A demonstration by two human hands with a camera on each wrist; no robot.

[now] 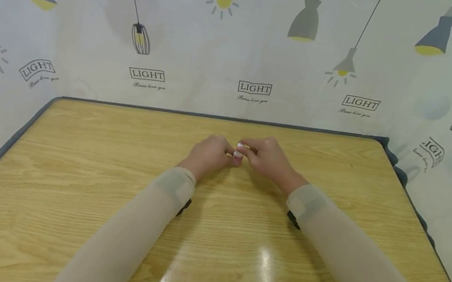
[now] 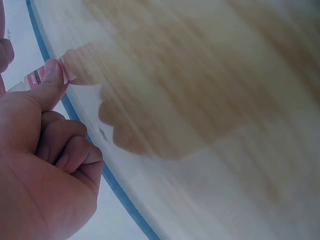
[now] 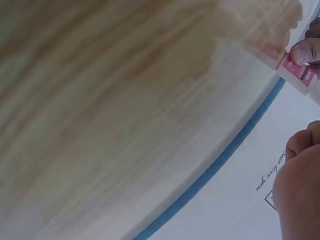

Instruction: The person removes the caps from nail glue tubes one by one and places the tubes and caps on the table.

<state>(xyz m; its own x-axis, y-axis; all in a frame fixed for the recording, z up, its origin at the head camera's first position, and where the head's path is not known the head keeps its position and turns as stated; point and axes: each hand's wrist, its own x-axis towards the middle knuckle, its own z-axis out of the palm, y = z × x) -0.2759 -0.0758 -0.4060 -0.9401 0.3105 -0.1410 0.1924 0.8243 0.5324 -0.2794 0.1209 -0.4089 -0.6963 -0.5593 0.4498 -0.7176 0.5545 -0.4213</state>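
A small white bottle [image 1: 238, 158] with a pink label stands near the middle of the table's far half. My left hand [image 1: 212, 152] pinches its body between thumb and fingers, the other fingers curled into the palm in the left wrist view. The pink label [image 2: 35, 77] shows beside the left thumb there. In the head view my right hand [image 1: 271, 159] is bent over the bottle's top, pinching a small white cap [image 1: 240, 145]. The right wrist view shows the bottle's label [image 3: 298, 72] under the left thumb; the right fingertips are out of frame.
Both forearms in light sleeves reach across the wooden table [image 1: 109, 152]. A blue-grey edging [image 1: 168, 111] runs along its far side. Behind it hangs a pale backdrop [image 1: 203, 58] printed with lamps and lettering.
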